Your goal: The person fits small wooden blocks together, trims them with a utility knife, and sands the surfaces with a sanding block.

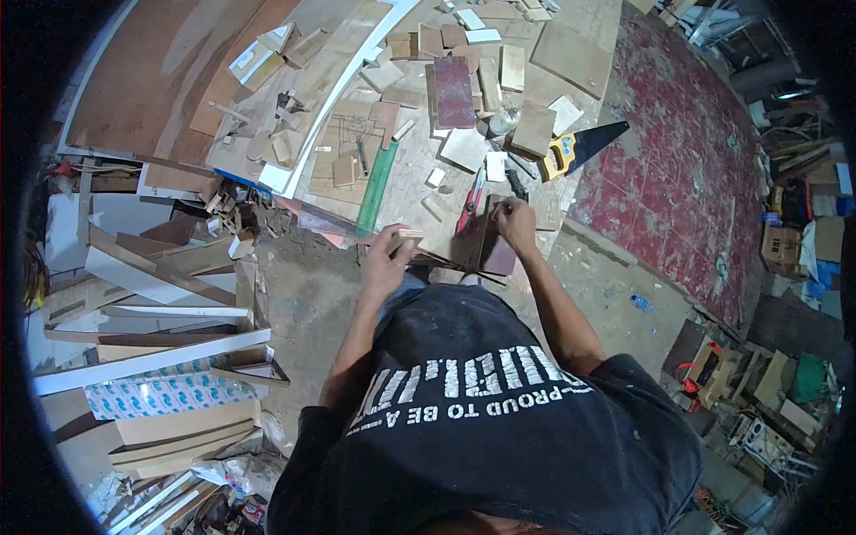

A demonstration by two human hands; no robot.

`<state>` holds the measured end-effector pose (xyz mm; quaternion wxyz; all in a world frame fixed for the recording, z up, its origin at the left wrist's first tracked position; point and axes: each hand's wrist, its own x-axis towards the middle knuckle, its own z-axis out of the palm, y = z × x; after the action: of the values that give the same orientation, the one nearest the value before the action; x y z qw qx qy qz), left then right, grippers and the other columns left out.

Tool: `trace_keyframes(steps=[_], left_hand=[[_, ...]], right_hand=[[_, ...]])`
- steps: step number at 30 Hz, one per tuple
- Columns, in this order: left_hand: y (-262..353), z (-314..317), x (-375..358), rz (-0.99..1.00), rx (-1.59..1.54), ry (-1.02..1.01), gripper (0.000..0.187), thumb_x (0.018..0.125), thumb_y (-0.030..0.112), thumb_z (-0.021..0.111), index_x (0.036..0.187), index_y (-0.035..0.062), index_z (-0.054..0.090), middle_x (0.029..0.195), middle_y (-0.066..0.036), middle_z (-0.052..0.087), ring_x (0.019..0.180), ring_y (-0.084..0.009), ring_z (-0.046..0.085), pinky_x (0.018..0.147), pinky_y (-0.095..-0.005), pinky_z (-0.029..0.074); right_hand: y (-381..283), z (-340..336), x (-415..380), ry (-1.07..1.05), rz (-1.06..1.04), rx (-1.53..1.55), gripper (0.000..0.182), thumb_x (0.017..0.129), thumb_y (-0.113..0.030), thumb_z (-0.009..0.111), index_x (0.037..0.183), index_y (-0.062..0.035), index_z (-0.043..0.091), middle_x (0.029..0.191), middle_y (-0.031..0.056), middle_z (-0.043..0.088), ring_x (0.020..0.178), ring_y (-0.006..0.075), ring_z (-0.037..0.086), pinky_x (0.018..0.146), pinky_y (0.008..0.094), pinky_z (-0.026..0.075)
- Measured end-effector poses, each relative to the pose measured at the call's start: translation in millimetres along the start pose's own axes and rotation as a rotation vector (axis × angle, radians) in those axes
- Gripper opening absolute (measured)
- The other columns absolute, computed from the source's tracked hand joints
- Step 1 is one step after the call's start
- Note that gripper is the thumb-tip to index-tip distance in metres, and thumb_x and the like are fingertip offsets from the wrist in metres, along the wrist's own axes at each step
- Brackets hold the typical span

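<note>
At the table's near edge, my left hand (383, 263) is closed on a small wood block (408, 234), thumb and fingers at its end. My right hand (516, 225) has its fingers curled at the top edge of a thin dark board (486, 239), which stands on edge close to my body. A purplish flat piece (502, 259) shows beneath that hand. Just beyond the board lies a red cutter knife (470, 207), with a dark-handled tool (517, 185) to its right. A green ruler (379, 189) lies ahead of my left hand.
A handsaw (584, 150) with a yellow handle overhangs the table's right edge. Wood offcuts and a maroon board (455, 93) cover the far side, near a glass jar (505, 119). Stacked panels (169, 339) stand at left; a dusty red surface (669, 169) is at right.
</note>
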<state>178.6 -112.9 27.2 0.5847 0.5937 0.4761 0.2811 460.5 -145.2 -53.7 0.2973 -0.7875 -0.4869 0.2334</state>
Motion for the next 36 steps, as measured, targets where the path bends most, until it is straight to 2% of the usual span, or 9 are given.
trace_keyframes(steps=[2,10,12,15,18,23,24,28,36], left_hand=[[-5.0,-6.4,-4.7,0.023,-0.087,0.093,0.024,0.091,0.005,0.062,0.114,0.0031,0.056,0.103,-0.008,0.064,0.094,-0.0138,0.061,0.075,-0.0257,0.051],[-13.1,-48.4,11.3,-0.044,-0.083,0.176,0.023,0.093,0.005,0.06,0.114,-0.0021,0.053,0.104,-0.008,0.063,0.095,-0.0124,0.059,0.084,-0.0251,0.047],[-14.0,-55.6,19.9,-0.069,-0.068,0.208,0.022,0.093,0.005,0.06,0.113,-0.0013,0.053,0.101,-0.007,0.062,0.09,-0.0123,0.059,0.082,-0.0257,0.048],[-23.2,-58.6,34.6,-0.075,-0.101,0.175,0.021,0.093,0.007,0.06,0.111,-0.0005,0.051,0.097,-0.006,0.061,0.087,-0.0113,0.059,0.078,-0.0264,0.05],[-54.7,-59.2,49.8,-0.167,-0.175,0.074,0.023,0.091,0.002,0.058,0.111,0.0016,0.048,0.093,-0.006,0.061,0.082,-0.0112,0.059,0.07,-0.0236,0.048],[-22.5,-40.1,69.1,-0.251,-0.32,-0.113,0.032,0.087,0.004,0.06,0.116,0.0029,0.044,0.095,-0.008,0.06,0.083,-0.0134,0.061,0.067,-0.0272,0.052],[-3.3,-29.4,67.1,-0.439,-0.502,-0.144,0.034,0.084,0.002,0.057,0.116,0.0044,0.044,0.093,-0.008,0.059,0.084,-0.0139,0.061,0.07,-0.0262,0.05],[1.0,16.3,67.8,-0.358,-0.566,-0.274,0.018,0.09,0.016,0.065,0.103,0.0029,0.061,0.089,-0.004,0.063,0.08,-0.0125,0.063,0.069,-0.0267,0.051],[3.4,44.5,47.6,-0.427,-0.694,-0.407,0.021,0.091,0.025,0.067,0.099,0.0051,0.064,0.085,-0.001,0.063,0.075,-0.0118,0.061,0.066,-0.028,0.05]], right_hand=[[30.6,17.8,26.6,0.022,0.005,-0.077,0.014,0.084,-0.011,0.059,0.089,-0.0004,0.067,0.086,0.021,0.063,0.081,0.0409,0.061,0.073,0.0462,0.049],[-0.8,36.6,44.0,0.286,-0.131,-0.384,0.019,0.087,-0.019,0.059,0.095,-0.0023,0.064,0.099,0.0198,0.061,0.088,0.0393,0.06,0.076,0.0486,0.049],[-28.6,46.7,24.9,-0.009,0.207,-0.225,0.029,0.088,-0.026,0.06,0.101,-0.0006,0.055,0.093,0.0237,0.063,0.082,0.042,0.063,0.07,0.0517,0.05],[-35.9,77.0,6.7,-0.002,0.209,-0.355,0.034,0.086,-0.026,0.063,0.103,0.0007,0.052,0.089,0.0263,0.063,0.081,0.0426,0.064,0.07,0.0517,0.051],[-25.5,94.7,1.7,0.064,0.236,-0.305,0.044,0.088,-0.025,0.058,0.119,0.0014,0.042,0.079,0.0295,0.063,0.077,0.0423,0.066,0.069,0.0508,0.053],[-62.4,49.5,-30.5,0.088,0.355,0.175,0.039,0.079,-0.028,0.07,0.101,0.0024,0.057,0.082,0.0257,0.067,0.079,0.0378,0.068,0.066,0.0413,0.053],[-55.7,51.8,-41.9,0.019,0.388,0.396,0.035,0.078,-0.026,0.074,0.093,0.0022,0.061,0.083,0.0199,0.068,0.075,0.03,0.069,0.065,0.0369,0.052],[-119.6,20.0,-70.4,-0.067,0.212,0.59,0.033,0.082,-0.022,0.074,0.101,0.0015,0.061,0.083,0.0139,0.068,0.071,0.0176,0.064,0.065,0.0317,0.052],[-129.2,-21.6,-91.7,-0.086,0.109,0.48,0.024,0.089,-0.02,0.067,0.097,0.0016,0.061,0.076,0.0161,0.066,0.067,0.0242,0.064,0.062,0.0352,0.049]])
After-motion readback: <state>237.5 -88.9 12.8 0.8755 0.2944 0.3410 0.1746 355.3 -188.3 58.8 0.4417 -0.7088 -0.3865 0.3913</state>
